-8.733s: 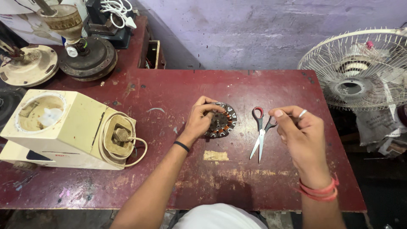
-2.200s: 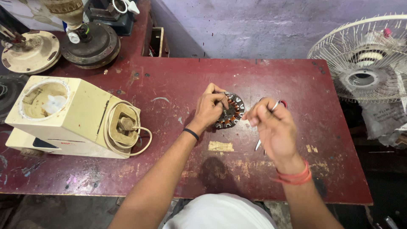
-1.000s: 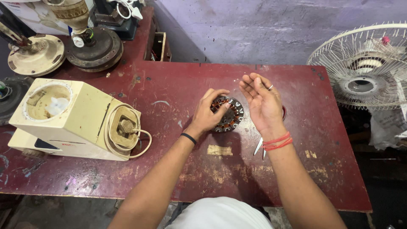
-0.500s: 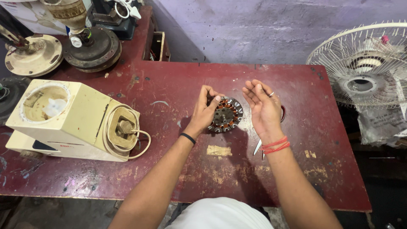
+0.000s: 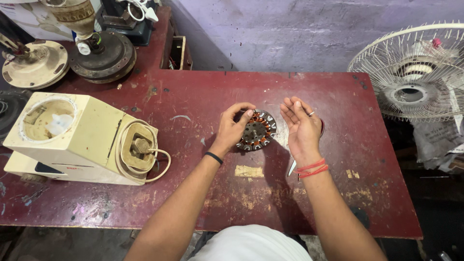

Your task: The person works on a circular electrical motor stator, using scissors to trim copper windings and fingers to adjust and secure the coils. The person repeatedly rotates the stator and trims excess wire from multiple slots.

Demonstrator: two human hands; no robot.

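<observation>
A round motor stator (image 5: 257,131) with copper windings and a grey metal core lies flat on the dark red table (image 5: 203,96). My left hand (image 5: 233,126) rests on its left rim, fingers curled over the top edge and holding it. My right hand (image 5: 302,125) hovers just right of the stator, palm turned up and toward it, fingers together and slightly bent, holding nothing I can see. A pair of red-handled scissors (image 5: 293,166) lies on the table under my right wrist, mostly hidden.
A cream mixer base (image 5: 72,137) with a coiled cord lies on its side at the left. Round fan motor parts (image 5: 101,53) stand at the back left. A white fan guard (image 5: 415,72) sits off the table's right edge. A yellowish tape patch (image 5: 249,171) lies near the stator.
My right hand put down the scissors, rose above the stator with the palm up, then drew back to its right side. My left hand stayed on the stator.
</observation>
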